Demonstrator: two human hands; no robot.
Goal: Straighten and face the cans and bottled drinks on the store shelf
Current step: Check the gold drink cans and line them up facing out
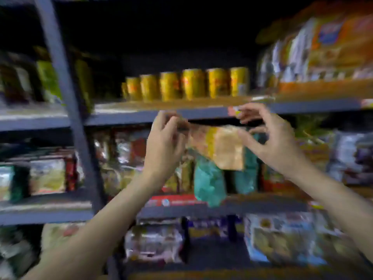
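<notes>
Row of yellow cans (186, 84) at 12 o'clock on the upper shelf (191, 115), upright in an even line, labels blurred. Left hand (164, 138) and right hand (270, 136) raised beneath, fingers loosely curled, holding nothing discernible. Facing appears largely done; bottles unseen.

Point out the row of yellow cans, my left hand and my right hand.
row of yellow cans (193, 84), head view, on a middle can's front.
left hand (164, 141), head view, back of hand.
right hand (270, 138), head view, back of hand.

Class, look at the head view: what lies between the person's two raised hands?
In the head view, a tan packet hangs between the left hand and the right hand, below the yellow cans.
</notes>
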